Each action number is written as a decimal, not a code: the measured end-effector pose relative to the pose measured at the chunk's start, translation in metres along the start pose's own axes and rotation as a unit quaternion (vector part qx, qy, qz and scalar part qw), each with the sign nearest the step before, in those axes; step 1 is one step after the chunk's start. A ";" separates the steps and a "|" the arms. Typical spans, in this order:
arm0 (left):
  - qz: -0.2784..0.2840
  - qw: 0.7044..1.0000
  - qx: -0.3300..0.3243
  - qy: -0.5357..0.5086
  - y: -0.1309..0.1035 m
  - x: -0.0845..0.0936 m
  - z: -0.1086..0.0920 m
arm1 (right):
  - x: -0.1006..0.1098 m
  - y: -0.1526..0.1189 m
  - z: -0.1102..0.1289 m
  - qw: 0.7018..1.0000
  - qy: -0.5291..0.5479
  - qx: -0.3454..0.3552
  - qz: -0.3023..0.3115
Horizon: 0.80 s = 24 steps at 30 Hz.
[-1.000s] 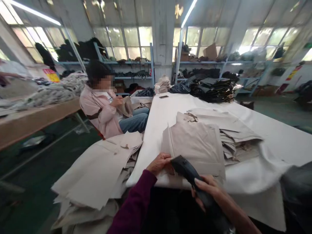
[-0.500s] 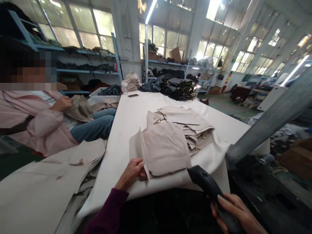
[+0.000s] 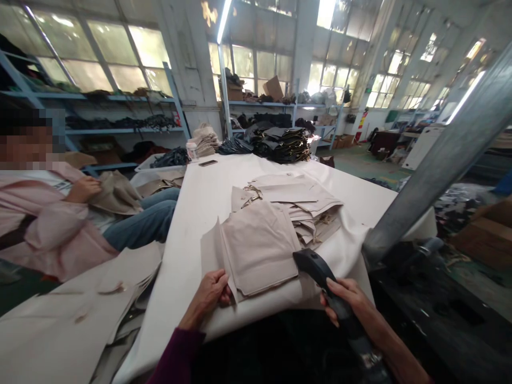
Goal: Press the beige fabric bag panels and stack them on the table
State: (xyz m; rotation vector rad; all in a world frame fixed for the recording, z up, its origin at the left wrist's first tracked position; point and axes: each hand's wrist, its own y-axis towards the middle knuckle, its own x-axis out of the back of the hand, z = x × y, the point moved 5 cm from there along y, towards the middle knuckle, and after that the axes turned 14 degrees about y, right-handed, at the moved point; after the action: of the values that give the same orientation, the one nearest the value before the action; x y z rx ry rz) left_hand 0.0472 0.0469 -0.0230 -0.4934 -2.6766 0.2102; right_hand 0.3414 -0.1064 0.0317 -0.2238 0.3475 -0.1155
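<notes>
White sheeting covers the counter (image 3: 196, 205), loosely folded toward its near right corner. Close to the near edge: a flat squarish stack of beige, leather-like pieces (image 3: 264, 245), slightly askew. A thin stiff beige sheet (image 3: 210, 248) stands tilted along its left side.

Left hand (image 3: 212, 290), dark purple sleeve (image 3: 178, 352): grip together, thumb and fingers clamped on the sheet's near end, by the counter's near edge.

Right hand (image 3: 348, 298): grip wrapped around a curved black handheld tool (image 3: 314, 264), nose up against the stack's right side in view; contact cannot be told.

Behind and right of the stack, a looser pile of beige layered pieces (image 3: 294, 191), gold-coloured metal bits (image 3: 252, 196) at its left. Toward the far left corner, a dark flat phone (image 3: 208, 162); along the far edge, a heap of glossy black pieces (image 3: 280, 143).

Beyond the left edge, a seated person in a pale pink jacket (image 3: 64, 218) holds a limp taupe piece (image 3: 116, 194); nearer, large beige panels (image 3: 60, 320) lie layered just beside the counter
</notes>
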 end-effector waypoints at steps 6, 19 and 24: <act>-0.002 0.999 -0.010 0.031 0.000 0.000 -0.005 | 0.014 -0.028 0.012 0.999 -0.007 0.014 -0.035; -0.020 0.999 -0.022 0.041 0.000 0.000 -0.004 | -0.012 0.007 0.009 1.000 -0.022 -0.010 -0.008; -0.041 0.996 -0.041 0.072 -0.006 -0.001 -0.012 | 0.001 0.011 0.030 0.999 -0.029 0.014 -0.043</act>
State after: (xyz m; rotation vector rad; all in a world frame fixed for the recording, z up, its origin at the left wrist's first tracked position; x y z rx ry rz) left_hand 0.0511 0.0421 -0.0116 -0.4059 -2.5666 0.0394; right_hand 0.3534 -0.0899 0.0567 -0.2144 0.2786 -0.1984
